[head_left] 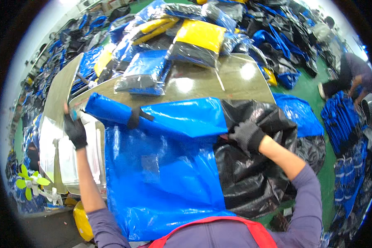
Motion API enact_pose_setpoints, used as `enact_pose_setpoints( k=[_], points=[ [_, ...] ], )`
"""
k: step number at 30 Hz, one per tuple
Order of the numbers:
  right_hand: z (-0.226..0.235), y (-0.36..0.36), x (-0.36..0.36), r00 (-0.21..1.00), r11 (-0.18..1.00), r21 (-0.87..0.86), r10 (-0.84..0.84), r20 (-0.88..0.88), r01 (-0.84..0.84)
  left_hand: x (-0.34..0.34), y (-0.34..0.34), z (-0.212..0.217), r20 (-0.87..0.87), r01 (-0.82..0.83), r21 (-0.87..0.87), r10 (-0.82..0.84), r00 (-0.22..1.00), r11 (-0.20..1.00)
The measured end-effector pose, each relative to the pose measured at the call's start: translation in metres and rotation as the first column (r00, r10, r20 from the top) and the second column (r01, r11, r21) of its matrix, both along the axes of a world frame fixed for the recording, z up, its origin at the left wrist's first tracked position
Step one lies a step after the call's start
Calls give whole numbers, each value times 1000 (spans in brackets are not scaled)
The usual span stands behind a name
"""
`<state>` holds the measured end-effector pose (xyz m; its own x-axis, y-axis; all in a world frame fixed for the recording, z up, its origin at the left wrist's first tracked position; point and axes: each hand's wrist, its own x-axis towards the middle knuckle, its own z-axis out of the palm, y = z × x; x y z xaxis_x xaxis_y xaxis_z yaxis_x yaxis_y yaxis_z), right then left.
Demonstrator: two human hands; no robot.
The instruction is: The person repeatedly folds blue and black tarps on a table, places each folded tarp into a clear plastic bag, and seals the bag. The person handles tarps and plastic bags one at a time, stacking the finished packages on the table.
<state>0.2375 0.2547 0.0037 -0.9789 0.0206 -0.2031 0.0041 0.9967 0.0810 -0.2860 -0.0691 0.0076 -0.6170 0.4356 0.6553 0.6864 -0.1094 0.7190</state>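
A large blue-and-black tarpaulin bag (165, 182) lies flat in front of me. Its far blue edge is folded over, with a black strap (134, 118) across the fold. My right hand (247, 135), in a grey-black glove, has its fingers curled into the black part, right beside the blue flap; the fingertips are partly hidden. Left of the bag, my left hand (75, 130), also gloved, is held over the table edge with its fingers pointing away. A small teal patch shows at its fingertips, too small to name. A clear patch (150, 168) sits on the blue sheet.
Beyond the bag, plastic-wrapped packs in blue (146, 70) and yellow (198, 37) are piled on the table (186, 80). Clear plastic sleeves (80, 161) lie at left, near a green-bladed fan (32, 182). Another person (355, 76) bends over blue bundles (339, 120) at right.
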Motion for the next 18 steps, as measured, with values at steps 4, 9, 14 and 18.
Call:
enact_pose_setpoints(
  k=[4, 9, 14, 18],
  points=[
    [62, -12, -29, 968, 988, 1, -151, 199, 154, 33, 99, 78, -567, -480, -814, -626, 535, 327],
    [25, 25, 2, 772, 830, 124, -438, -460, 544, 118, 56, 15, -335, -384, -916, -304, 892, -116],
    [-67, 38, 32, 762, 790, 36, -577, -293, 612, 133, 12, -42, -404, -425, -903, -206, 891, -68],
    [-55, 36, 23, 761, 773, 39, -612, -217, 633, 195, 131, 16, -485, -351, -852, -332, 809, 389]
  ],
)
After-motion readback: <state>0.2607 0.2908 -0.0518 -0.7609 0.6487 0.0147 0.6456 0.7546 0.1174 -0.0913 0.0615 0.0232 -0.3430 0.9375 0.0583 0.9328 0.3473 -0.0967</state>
